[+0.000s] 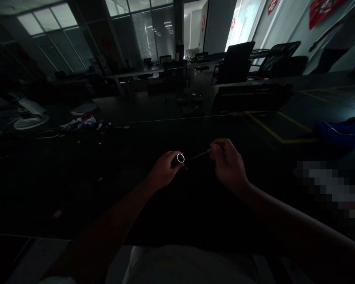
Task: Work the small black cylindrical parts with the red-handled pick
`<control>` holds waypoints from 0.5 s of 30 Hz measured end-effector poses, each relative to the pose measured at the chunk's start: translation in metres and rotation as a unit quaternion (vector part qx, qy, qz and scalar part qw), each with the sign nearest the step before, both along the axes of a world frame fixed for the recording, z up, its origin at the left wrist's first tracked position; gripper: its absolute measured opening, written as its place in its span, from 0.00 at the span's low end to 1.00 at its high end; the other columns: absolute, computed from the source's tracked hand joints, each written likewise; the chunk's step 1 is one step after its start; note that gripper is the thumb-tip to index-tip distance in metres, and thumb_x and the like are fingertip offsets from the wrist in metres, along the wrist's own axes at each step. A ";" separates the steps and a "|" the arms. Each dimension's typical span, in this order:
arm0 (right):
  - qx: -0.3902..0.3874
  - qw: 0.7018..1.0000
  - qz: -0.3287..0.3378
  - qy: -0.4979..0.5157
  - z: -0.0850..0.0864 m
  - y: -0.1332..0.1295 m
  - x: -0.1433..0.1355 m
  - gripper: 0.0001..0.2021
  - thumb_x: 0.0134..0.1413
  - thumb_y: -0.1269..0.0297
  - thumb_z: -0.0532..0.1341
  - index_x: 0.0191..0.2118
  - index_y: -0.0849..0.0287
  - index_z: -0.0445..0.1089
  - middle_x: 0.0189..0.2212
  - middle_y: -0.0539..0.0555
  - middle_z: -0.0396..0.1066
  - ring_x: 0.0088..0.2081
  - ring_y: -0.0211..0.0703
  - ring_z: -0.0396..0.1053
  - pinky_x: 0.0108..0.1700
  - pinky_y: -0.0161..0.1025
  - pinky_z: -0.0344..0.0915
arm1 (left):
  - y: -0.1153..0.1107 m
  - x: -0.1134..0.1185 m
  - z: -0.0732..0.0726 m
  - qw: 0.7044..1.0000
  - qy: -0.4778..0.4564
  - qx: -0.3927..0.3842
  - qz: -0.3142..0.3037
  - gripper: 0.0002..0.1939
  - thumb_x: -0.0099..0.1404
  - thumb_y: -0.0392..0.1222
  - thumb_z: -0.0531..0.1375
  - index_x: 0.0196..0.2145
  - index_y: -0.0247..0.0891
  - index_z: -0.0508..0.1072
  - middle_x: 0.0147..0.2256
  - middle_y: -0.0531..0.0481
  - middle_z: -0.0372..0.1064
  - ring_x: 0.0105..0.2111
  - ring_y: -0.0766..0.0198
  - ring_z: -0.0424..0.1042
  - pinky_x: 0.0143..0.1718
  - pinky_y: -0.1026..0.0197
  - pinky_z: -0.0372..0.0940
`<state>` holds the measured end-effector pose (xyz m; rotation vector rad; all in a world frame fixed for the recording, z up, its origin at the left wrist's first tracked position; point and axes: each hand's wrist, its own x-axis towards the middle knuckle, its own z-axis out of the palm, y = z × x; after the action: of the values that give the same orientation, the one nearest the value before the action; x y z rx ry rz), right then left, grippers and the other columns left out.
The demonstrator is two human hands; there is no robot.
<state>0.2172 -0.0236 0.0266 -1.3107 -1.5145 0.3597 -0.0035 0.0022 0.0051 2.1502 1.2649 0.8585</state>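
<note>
My left hand is closed round a small dark cylindrical object with a bright white ring on its end; its exact kind is too dark to tell. Between finger and thumb, my right hand grips a thin screwdriver. The reddish handle sits mostly inside my fingers, and the slim metal shaft points left toward the ringed end. A small gap seems to separate the shaft's tip from the cylinder. Both hands are above the dark table.
Clutter with a white fan-like grille and crumpled packets lies at the left. A long black case and a blue bag are at the right. Office chairs stand behind. A person is at the far right.
</note>
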 end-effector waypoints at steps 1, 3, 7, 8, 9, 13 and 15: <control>0.002 1.000 -0.001 0.001 0.001 0.000 0.000 0.08 0.67 0.58 0.52 0.41 0.54 0.65 0.29 0.50 0.71 0.30 0.40 0.68 0.33 0.40 0.62 | 0.001 0.000 -0.001 1.000 -0.024 -0.002 0.006 0.14 0.67 0.40 0.61 0.51 0.41 0.70 0.49 0.47 0.71 0.50 0.57 0.70 0.55 0.53 0.63; 0.005 1.000 0.000 0.003 0.002 -0.001 0.001 0.08 0.67 0.59 0.52 0.41 0.54 0.65 0.29 0.49 0.71 0.29 0.40 0.68 0.33 0.39 0.62 | 0.002 0.000 -0.003 0.996 -0.083 -0.015 0.021 0.13 0.69 0.41 0.59 0.51 0.40 0.68 0.49 0.45 0.70 0.51 0.57 0.69 0.56 0.53 0.62; 0.010 1.000 0.005 0.001 0.003 -0.002 0.001 0.08 0.67 0.59 0.53 0.41 0.55 0.65 0.29 0.49 0.71 0.29 0.40 0.68 0.32 0.39 0.62 | 0.000 -0.003 0.001 0.985 -0.153 -0.076 0.036 0.18 0.69 0.46 0.58 0.54 0.41 0.63 0.44 0.47 0.70 0.44 0.60 0.70 0.48 0.57 0.65; 0.011 1.000 0.006 0.000 0.003 -0.002 0.001 0.08 0.67 0.58 0.53 0.41 0.55 0.65 0.29 0.49 0.71 0.29 0.40 0.68 0.32 0.39 0.62 | -0.001 -0.003 0.003 0.985 -0.146 -0.087 0.035 0.20 0.67 0.48 0.60 0.53 0.41 0.64 0.42 0.49 0.70 0.40 0.61 0.70 0.43 0.59 0.65; 0.011 1.000 0.005 -0.002 0.003 -0.003 0.001 0.08 0.67 0.58 0.53 0.41 0.55 0.65 0.29 0.49 0.71 0.29 0.40 0.68 0.33 0.39 0.62 | -0.002 -0.003 0.006 0.987 -0.129 -0.094 0.036 0.20 0.65 0.51 0.62 0.50 0.41 0.66 0.39 0.50 0.70 0.37 0.62 0.69 0.39 0.60 0.65; 0.007 1.000 0.004 0.003 0.003 -0.002 0.001 0.08 0.67 0.58 0.52 0.42 0.55 0.65 0.29 0.50 0.71 0.29 0.40 0.69 0.33 0.39 0.62 | -0.006 0.001 0.017 0.995 -0.005 -0.083 0.047 0.17 0.62 0.56 0.64 0.36 0.39 0.71 0.30 0.53 0.69 0.30 0.64 0.67 0.31 0.62 0.59; 0.008 1.000 0.008 0.006 0.004 -0.002 0.001 0.08 0.67 0.59 0.52 0.42 0.55 0.65 0.29 0.50 0.71 0.29 0.40 0.69 0.33 0.39 0.63 | -0.005 0.005 0.020 0.996 0.039 -0.072 0.045 0.14 0.63 0.52 0.64 0.36 0.39 0.72 0.32 0.52 0.71 0.31 0.63 0.69 0.32 0.61 0.60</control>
<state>0.2182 -0.0258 0.0305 -1.2822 -1.5157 0.3636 0.0017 -0.0032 0.0247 2.0427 1.4281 0.7012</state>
